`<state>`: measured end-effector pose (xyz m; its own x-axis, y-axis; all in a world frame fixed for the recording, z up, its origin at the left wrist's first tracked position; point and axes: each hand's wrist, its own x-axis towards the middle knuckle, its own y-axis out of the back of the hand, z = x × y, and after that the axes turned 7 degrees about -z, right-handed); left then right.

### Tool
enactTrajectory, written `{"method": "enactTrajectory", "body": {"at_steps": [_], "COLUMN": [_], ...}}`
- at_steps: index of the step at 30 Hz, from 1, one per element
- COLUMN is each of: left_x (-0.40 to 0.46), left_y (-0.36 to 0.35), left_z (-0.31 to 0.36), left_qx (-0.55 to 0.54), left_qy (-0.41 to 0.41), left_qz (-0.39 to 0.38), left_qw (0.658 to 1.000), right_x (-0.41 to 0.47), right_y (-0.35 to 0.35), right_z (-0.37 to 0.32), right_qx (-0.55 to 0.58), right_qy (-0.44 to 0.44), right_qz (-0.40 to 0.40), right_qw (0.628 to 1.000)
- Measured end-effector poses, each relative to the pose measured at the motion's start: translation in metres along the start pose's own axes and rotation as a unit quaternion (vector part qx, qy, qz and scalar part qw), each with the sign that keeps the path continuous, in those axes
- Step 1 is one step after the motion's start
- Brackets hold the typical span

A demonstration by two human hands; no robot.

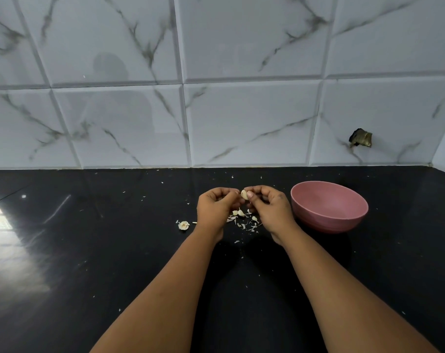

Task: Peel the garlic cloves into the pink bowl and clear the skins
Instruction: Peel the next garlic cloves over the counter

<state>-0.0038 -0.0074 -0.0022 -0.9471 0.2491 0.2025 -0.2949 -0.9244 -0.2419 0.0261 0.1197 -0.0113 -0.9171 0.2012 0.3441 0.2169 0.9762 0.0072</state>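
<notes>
A pale garlic clove (244, 194) is pinched between the fingertips of my left hand (216, 208) and my right hand (269, 207), both raised a little above the black counter. Under the hands lie a few loose cloves (240, 213) and a scatter of thin skins (247, 225). A garlic stub (183, 225) sits alone to the left of my left wrist. The pink bowl (329, 207) stands just right of my right hand; its visible inside looks bare.
The black glossy counter (89, 250) runs back to a marble-tiled wall (216, 110). Tiny skin flecks dot the counter around the hands. A dark hole with a fitting (360, 138) shows in the wall at the right.
</notes>
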Motion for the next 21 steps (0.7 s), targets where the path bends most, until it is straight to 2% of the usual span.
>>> {"method": "enactTrajectory", "body": {"at_steps": [3,8,16,21], "left_x": [0.0009,0.0003,-0.0002,-0.0004], "left_y": [0.0007,0.0049,0.0082,0.0068], "left_z": [0.0007,-0.0023,-0.002,-0.0016], "left_qx": [-0.05,0.075,0.135,0.137], "left_qy": [0.011,-0.018,-0.044,-0.048], "left_qz": [-0.021,-0.025,-0.02,-0.021], "left_qw": [0.998,0.997,0.99,0.989], "right_x": [0.0001,0.001,0.001,0.0009], "right_y": [0.001,0.0038,0.0031,0.0027], "right_z": [-0.0008,0.0027,0.0034,0.0019], "right_qx": [0.02,-0.068,-0.104,-0.077], "right_qy": [-0.005,0.024,0.056,0.043], "right_qz": [0.004,-0.004,-0.022,-0.016], "right_qw": [1.0,0.997,0.993,0.996]}}
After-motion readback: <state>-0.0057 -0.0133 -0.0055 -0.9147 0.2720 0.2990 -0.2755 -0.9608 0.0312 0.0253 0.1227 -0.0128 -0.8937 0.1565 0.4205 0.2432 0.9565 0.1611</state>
